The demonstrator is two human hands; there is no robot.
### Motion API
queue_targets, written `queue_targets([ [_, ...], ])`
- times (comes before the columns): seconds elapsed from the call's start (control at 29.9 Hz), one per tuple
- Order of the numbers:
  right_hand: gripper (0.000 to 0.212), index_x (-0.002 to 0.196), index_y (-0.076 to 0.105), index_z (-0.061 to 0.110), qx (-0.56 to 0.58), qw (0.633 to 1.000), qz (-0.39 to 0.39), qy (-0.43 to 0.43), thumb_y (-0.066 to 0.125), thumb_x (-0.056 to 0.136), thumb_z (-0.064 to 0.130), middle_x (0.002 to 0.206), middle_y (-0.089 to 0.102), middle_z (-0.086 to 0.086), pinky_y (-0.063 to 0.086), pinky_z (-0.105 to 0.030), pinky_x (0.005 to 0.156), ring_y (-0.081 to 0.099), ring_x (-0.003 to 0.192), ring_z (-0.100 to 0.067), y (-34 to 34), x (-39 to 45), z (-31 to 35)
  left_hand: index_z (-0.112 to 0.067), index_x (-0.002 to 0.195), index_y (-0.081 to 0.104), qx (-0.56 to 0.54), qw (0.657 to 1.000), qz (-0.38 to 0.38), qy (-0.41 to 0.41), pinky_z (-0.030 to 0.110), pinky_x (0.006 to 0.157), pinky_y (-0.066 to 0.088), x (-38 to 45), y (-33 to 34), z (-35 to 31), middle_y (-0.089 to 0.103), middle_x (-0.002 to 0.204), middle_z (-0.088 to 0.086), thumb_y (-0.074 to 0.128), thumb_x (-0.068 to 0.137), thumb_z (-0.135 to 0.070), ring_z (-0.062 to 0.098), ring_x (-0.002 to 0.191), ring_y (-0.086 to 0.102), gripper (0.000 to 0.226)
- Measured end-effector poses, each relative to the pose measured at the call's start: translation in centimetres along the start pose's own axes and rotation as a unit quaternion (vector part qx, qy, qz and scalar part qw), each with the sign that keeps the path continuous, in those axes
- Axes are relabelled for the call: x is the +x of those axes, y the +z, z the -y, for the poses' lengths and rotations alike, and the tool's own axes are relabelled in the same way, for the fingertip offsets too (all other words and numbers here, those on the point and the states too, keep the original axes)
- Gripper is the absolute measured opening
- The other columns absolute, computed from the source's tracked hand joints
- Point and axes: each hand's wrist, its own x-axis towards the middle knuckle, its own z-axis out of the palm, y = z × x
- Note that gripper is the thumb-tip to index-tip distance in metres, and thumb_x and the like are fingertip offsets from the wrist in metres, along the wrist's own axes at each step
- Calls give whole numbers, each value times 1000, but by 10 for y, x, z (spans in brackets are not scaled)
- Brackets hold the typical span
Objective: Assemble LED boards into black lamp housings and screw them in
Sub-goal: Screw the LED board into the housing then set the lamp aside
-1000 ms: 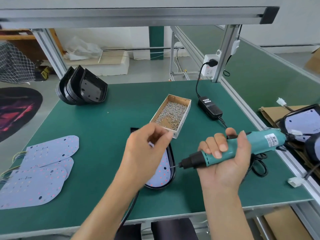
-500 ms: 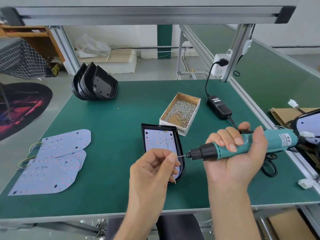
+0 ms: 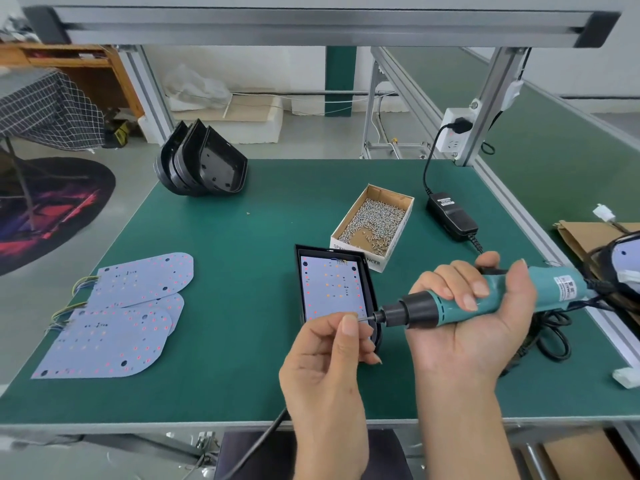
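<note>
1. Right hand [image 3: 474, 327] grips the teal screwdriver [image 3: 491, 297] — fingers wrapped round its body.
2. Left hand [image 3: 332, 355] pinches at the bit tip, fingers together — screw itself too small to tell.
3. Both hover over the black housing [image 3: 367, 271] holding an LED board [image 3: 329, 285], just beside the screw box [image 3: 374, 223].

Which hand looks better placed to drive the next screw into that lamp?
The right hand, probably: it grips the teal screwdriver, bit aimed toward the LED board in its housing. The left hand only pinches at the bit tip, apparently a screw.
</note>
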Motion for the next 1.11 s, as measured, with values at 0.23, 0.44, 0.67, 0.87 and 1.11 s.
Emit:
queue_targets([
  [0.23,20,86,62,21,-22,1000,-10,-9,61,93,39,56,40,12,38,-19,50,37,45,-3,1,-1,-6,-18,75,77,2,999,-28,-19,23,56,51,5,-2,3,68,72,10,73,85,-26,16,61,60,13],
  [0.44,22,84,63,21,-45,999,-1,-19,59,93,41,56,41,12,38,-19,51,37,44,-3,0,0,-7,-17,73,75,46,998,-28,-29,23,55,51,4,-6,2,69,68,9,74,83,-28,16,58,59,15],
  [0.67,21,85,63,22,-58,998,9,-24,59,93,41,55,41,12,38,-19,51,38,44,-3,-1,0,-5,-19,78,76,110,994,22,11,21,56,53,6,-12,-4,72,70,8,77,87,-30,13,60,62,14],
  [0.87,22,85,62,22,-64,998,11,-25,58,94,42,55,41,12,37,-19,51,37,44,-3,-2,1,-5,-20,72,75,139,989,38,-32,23,49,47,12,-15,-10,69,65,9,76,77,-50,15,53,56,30],
  [1.11,21,85,62,22,-67,997,5,-28,59,93,41,55,42,12,37,-19,51,37,44,-3,-3,3,-8,-23,78,78,146,988,40,-21,21,52,50,11,-15,-5,73,71,9,74,84,-32,11,55,59,12],
])
